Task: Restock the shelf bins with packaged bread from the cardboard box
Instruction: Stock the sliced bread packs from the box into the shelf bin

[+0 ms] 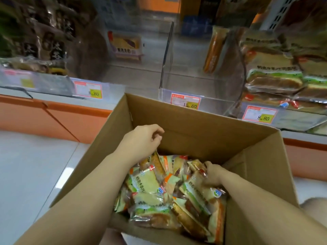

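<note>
Cardboard box [194, 124]: open-topped, nearest the camera, set before the shelf, with both forearms reaching into it.
Contents: packaged bread [150, 207], a loose heap of clear-wrapped slices printed green and orange, lying in the bottom of the box.
Left hand [143, 138]: raised above the heap by the box's left wall, fingers curled, seemingly pinching the top edge of an upright packet [156, 163]. Blur leaves the contact uncertain.
Right hand [212, 174]: low among the packets at the right, fingers curled round the top of a tilted packet [194, 183].
Shelf behind, left to right:
- left bin [44, 82], dark-wrapped goods, and beside it a tag reading 8.80 [88, 90];
- a lone purple-labelled packet [125, 46];
- clear divider [166, 53];
- middle bin [217, 103], tag 15.60 [185, 102], one long orange packet [214, 50] leaning upright;
- right bin [292, 119], stacked bread packets [274, 76].
</note>
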A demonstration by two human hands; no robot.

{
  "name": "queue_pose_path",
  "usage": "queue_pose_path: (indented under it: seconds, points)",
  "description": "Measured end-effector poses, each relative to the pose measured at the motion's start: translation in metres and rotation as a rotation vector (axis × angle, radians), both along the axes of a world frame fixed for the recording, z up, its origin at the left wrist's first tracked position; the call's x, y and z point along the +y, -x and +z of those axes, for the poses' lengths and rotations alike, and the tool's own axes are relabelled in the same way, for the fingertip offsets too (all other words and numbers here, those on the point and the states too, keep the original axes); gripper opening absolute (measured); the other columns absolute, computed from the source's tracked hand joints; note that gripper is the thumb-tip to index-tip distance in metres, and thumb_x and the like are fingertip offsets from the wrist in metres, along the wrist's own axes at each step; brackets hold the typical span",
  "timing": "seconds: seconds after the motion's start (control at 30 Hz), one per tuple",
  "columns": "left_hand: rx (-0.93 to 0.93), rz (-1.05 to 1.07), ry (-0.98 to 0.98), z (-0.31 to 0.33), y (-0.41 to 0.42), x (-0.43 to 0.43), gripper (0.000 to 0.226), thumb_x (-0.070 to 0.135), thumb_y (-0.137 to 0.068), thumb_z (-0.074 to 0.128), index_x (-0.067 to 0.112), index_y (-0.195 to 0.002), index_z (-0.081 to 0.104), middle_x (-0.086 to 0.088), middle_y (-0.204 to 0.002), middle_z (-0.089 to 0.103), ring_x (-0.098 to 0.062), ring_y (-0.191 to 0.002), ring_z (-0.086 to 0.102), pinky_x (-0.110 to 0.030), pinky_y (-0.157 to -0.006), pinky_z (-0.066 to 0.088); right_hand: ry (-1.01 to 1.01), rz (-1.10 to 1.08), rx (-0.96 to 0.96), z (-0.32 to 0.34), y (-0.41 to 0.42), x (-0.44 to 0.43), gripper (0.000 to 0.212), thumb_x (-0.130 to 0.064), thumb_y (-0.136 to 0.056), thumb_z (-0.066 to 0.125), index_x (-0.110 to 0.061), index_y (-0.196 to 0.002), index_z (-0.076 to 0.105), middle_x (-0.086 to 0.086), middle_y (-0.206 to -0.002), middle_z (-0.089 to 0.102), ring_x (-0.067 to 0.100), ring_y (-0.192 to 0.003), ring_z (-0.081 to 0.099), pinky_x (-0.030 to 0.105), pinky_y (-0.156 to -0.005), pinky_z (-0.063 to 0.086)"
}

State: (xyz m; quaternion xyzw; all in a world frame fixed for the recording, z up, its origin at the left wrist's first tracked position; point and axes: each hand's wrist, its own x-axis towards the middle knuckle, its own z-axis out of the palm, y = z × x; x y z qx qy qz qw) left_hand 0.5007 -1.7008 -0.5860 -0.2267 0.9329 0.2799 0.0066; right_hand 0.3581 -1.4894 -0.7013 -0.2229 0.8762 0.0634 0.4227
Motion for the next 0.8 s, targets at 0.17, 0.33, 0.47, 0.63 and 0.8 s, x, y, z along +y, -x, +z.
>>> queue_pose_path:
  seconds: [0.17,0.33,0.47,0.63,0.8]
  points:
    - [0.038,-0.043,-0.007,0.003,0.009,0.001,0.026,0.029,-0.097,0.047,0.032,-0.121,0.056,0.016,-0.091,0.056,-0.005,-0.086,0.055,-0.029,-0.076,0.05,0.069,-0.004,0.07,0.007,-0.004,-0.001,0.036,-0.033,-0.075,0.075,-0.009,-0.099,0.065,0.005,-0.096,0.065,0.019,-0.087,0.061,0.024,-0.066,0.045]
    - [-0.096,-0.135,-0.127,-0.001,0.003,0.003,0.035,0.031,-0.095,0.053,0.029,-0.13,0.052,0.011,-0.11,0.06,-0.006,-0.097,0.057,-0.032,-0.088,0.051,0.361,0.081,0.137,0.049,-0.006,-0.02,0.022,-0.027,-0.072,0.075,-0.023,-0.09,0.065,-0.004,-0.088,0.064,0.013,-0.084,0.06,0.028,-0.072,0.051]
    - [-0.226,-0.229,-0.186,-0.002,-0.002,-0.002,0.06,0.034,-0.09,0.063,0.027,-0.143,0.037,0.001,-0.143,0.044,-0.015,-0.127,0.046,-0.028,-0.103,0.039,0.652,0.143,0.102,0.089,-0.011,-0.028,0.016,-0.023,-0.074,0.078,-0.024,-0.083,0.066,-0.01,-0.085,0.066,0.006,-0.08,0.061,0.025,-0.074,0.051]
    - [-0.08,-0.229,-0.306,0.013,-0.007,-0.01,0.048,0.03,-0.083,0.071,0.033,-0.126,0.05,0.014,-0.114,0.06,-0.005,-0.095,0.056,-0.016,-0.077,0.042,0.98,0.073,-0.005,0.134,-0.024,-0.048,0.021,-0.019,-0.076,0.077,-0.033,-0.086,0.064,-0.013,-0.087,0.066,0.0,-0.082,0.062,0.018,-0.074,0.052]
    - [0.187,-0.072,-0.142,0.024,-0.018,-0.026,0.032,0.026,-0.086,0.067,0.03,-0.115,0.056,0.01,-0.094,0.063,-0.003,-0.075,0.055,-0.019,-0.069,0.044,1.173,-0.017,0.134,0.135,-0.03,-0.076,0.033,-0.019,-0.079,0.074,-0.031,-0.106,0.06,-0.02,-0.1,0.061,-0.005,-0.098,0.057,0.01,-0.084,0.046]
